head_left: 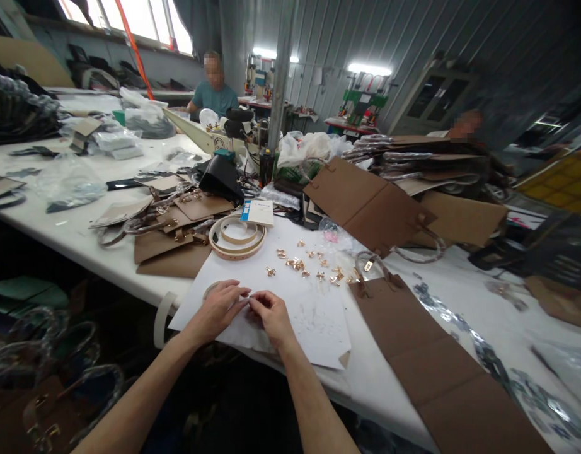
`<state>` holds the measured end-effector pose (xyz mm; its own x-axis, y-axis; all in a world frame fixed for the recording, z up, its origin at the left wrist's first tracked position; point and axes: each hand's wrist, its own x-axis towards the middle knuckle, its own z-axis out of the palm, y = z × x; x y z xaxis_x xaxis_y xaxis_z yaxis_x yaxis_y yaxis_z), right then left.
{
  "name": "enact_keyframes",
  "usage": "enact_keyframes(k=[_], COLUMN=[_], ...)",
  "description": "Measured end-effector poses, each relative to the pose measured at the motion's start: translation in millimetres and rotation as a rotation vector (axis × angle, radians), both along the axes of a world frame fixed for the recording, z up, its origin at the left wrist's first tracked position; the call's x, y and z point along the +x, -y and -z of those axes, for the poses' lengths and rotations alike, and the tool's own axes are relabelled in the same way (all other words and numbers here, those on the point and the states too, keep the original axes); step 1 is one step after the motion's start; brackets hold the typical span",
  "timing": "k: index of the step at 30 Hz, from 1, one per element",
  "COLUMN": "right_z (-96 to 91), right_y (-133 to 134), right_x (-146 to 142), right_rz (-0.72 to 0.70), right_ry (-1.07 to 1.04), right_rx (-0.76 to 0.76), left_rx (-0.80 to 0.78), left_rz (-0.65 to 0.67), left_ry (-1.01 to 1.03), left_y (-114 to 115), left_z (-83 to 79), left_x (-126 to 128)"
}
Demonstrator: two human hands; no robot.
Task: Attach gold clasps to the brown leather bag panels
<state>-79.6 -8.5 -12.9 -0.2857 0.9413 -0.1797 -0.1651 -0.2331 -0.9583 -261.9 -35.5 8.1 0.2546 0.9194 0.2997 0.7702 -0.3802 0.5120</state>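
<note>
Over a white sheet point(328, 343) at the table's front edge, my two hands meet with their fingertips almost touching. My left hand point(219, 309) is closed in a pinch; whatever lies between its fingers is too small to name. Opposite it, my right hand point(270, 313) pinches too, with its fingertips hiding what they hold. Part of a pale round roll point(210, 289) shows behind my left hand. Just beyond my hands, several small gold-coloured metal fittings point(297, 263) lie scattered on the sheet. Coiled tan strips point(237, 253) rest at the sheet's far left.
A long brown bag panel with handles point(413, 340) lies to the right. Brown bag pieces point(170, 243) are heaped at left, and a larger brown panel point(366, 198) leans on a stack behind. A metal post point(281, 82) rises beyond. A co-worker point(215, 94) sits across the table.
</note>
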Motion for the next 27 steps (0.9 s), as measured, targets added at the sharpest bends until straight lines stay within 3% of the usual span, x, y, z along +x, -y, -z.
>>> enact_keyframes(k=[12, 19, 27], right_z=[1.3, 0.6, 8.7], right_y=[1, 0, 7], right_x=[12, 9, -4], right_rz=[-0.102, -0.064, 0.038], right_ry=[0.315, 0.472, 0.365], right_rx=[0.184, 0.309, 0.441], left_rx=[-0.071, -0.039, -0.130], left_rz=[0.050, 0.048, -0.061], left_ry=[-0.015, 0.010, 0.150], left_y=[-15, -20, -22], left_z=[14.6, 31.9, 17.8], left_x=[-6, -15, -5])
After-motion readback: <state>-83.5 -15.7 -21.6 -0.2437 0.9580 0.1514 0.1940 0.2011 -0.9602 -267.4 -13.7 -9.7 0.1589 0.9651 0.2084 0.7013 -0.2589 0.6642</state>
